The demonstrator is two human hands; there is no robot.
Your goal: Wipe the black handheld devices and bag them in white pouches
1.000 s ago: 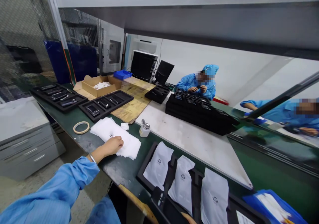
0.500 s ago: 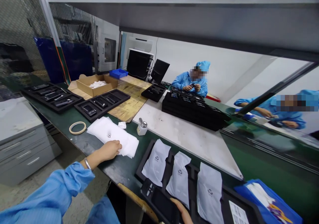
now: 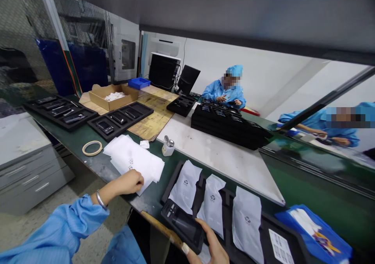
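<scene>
My left hand (image 3: 131, 181), with a silver bracelet at the wrist, pinches the near edge of a white bag at the pile of white bags (image 3: 137, 154). Low in the view, my right hand (image 3: 209, 244) grips a black handheld device (image 3: 183, 225) with a dark screen, tilted above the table's front edge. Beside it a black foam tray (image 3: 227, 201) holds three white bags (image 3: 247, 221) with printed logos, side by side, and a white label sheet (image 3: 280, 245).
A tape ring (image 3: 92, 148) and a metal-topped bottle (image 3: 168, 146) flank the pile. Device trays (image 3: 117, 119), a carton (image 3: 113, 97) and stacked black trays (image 3: 228, 127) stand behind. A blue bin (image 3: 319, 232) is at right. Two people in blue work beyond.
My left hand has moved toward the table's front edge, and a bag has shifted with it. The device in my right hand has risen slightly, and more of that hand shows.
</scene>
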